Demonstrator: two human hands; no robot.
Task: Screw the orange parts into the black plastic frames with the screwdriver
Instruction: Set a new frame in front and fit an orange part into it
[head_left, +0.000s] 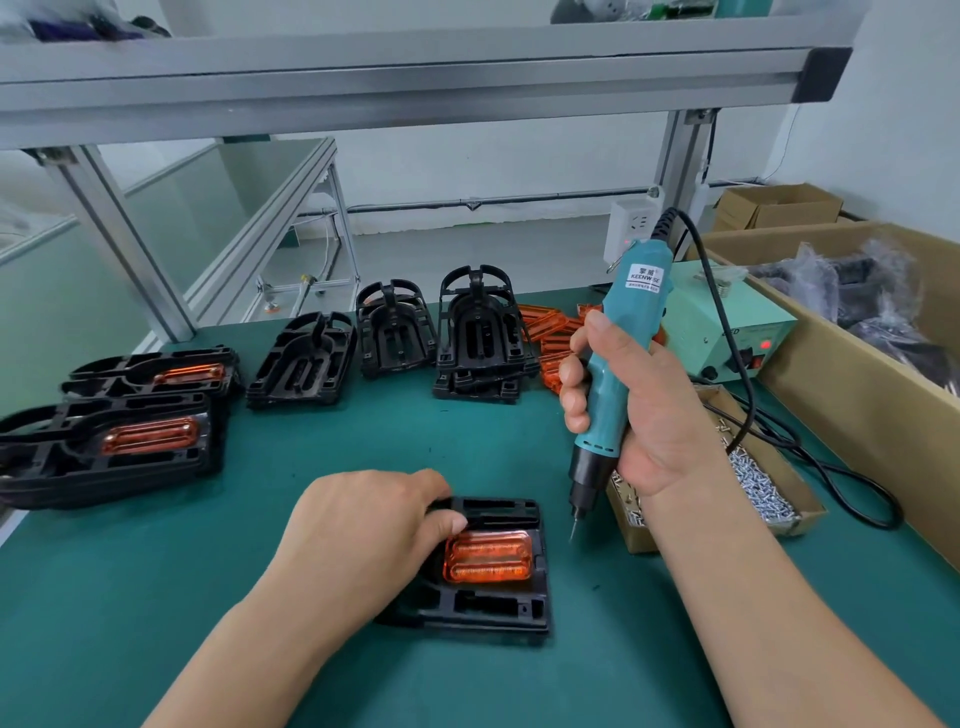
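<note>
A black plastic frame (498, 605) lies flat on the green mat in front of me, with an orange part (488, 556) seated in its middle. My left hand (363, 535) rests on the frame's left side, fingers curled over its top edge next to the orange part. My right hand (639, 410) grips a teal electric screwdriver (618, 358) upright. Its bit tip (573, 532) hangs just right of the frame, above the mat.
Two frames with orange parts (150, 436) lie at the left. Empty black frames (478, 332) stand at the back, loose orange parts (550, 332) beside them. A cardboard tray of screws (753, 478) sits right of the screwdriver, then a power supply box (727, 332) and large cartons (857, 332).
</note>
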